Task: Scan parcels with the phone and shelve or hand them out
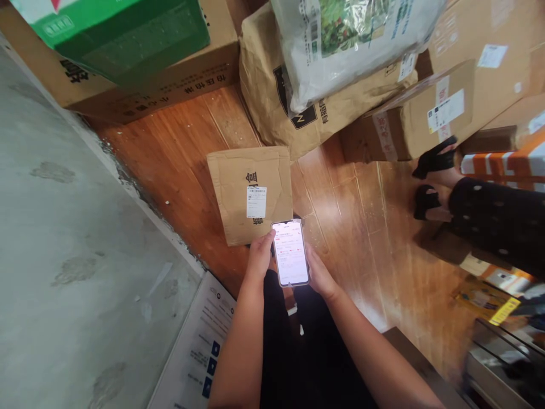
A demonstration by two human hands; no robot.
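Note:
Both hands hold a smartphone (290,253) with a lit white screen, upright in front of me. My left hand (259,258) grips its left edge, the thumb resting near the top left corner. My right hand (319,275) wraps the right edge from behind. Just beyond the phone a flat brown cardboard parcel (249,190) with a white shipping label (256,201) lies on the wooden floor (183,153).
A brown paper sack (272,108) with a white plastic bag (349,45) on it stands beyond. Cardboard boxes (421,119) pile up at right, a green-topped carton (128,45) at top left. Another person's feet in black sandals (430,182) stand right. A grey wall (55,227) runs left.

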